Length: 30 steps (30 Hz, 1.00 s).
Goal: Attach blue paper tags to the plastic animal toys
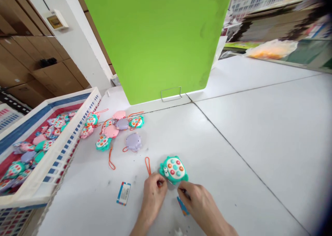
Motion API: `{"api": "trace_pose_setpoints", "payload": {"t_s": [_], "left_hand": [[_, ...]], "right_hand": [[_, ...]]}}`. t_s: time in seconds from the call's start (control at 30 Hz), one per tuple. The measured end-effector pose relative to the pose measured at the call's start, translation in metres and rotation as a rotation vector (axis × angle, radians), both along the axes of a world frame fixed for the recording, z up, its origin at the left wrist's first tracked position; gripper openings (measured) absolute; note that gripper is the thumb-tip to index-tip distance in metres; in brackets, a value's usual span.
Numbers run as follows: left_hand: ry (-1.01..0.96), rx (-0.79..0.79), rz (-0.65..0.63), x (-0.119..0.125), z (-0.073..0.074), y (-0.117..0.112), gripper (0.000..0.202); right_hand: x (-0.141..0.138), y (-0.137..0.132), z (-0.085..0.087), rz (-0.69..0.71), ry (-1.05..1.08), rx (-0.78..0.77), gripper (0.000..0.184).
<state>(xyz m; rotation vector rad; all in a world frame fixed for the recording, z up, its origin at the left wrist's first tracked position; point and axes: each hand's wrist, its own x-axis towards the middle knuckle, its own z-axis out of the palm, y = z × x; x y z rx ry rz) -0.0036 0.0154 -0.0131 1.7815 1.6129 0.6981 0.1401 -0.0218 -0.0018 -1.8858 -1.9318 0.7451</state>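
A teal crab-shaped pop toy point(175, 169) with coloured round buttons lies face up on the white table. Just to its lower left, my left hand point(155, 190) is closed in a pinch on an orange cord point(147, 164), whose loop sticks out above the fingers. My right hand point(198, 199) is closed at the toy's lower right edge; what its fingertips hold, if anything, is hidden. Partly under that hand lies a blue card point(183, 206). Another small card point(123, 193) with a barcode label rests left of my left hand.
Several more pop toys point(111, 131) in pink, purple and teal, some with orange cords, lie at the table's left. Beside them stands a white plastic crate point(85, 101) full of such toys. A green board point(166, 46) with a wire bracket point(171, 94) rises at the back.
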Motion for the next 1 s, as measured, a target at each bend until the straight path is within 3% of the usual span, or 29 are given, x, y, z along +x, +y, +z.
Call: {"api": "trace_pose_setpoints", "payload": {"t_s": [0.43, 0.57, 0.77, 0.9, 1.0], "left_hand": [[-0.235, -0.119, 0.035, -0.006, 0.011, -0.008, 0.014], [-0.412, -0.218, 0.068, -0.006, 0.009, -0.012, 0.015], [-0.733, -0.399, 0.223, -0.005, -0.002, -0.018, 0.030], [-0.752, -0.372, 0.245, -0.003, -0.002, -0.017, 0.031], [-0.754, -0.272, 0.230, -0.003, 0.007, -0.016, 0.028]], "right_hand": [[-0.017, 0.003, -0.003, 0.025, -0.046, 0.068, 0.027], [-0.024, 0.004, -0.012, 0.034, -0.019, 0.119, 0.027], [-0.027, 0.004, -0.028, 0.091, 0.120, 0.236, 0.028], [-0.024, 0.003, -0.027, 0.174, 0.180, 0.253, 0.027], [-0.017, 0.003, -0.013, 0.168, 0.224, 0.295, 0.024]]}}
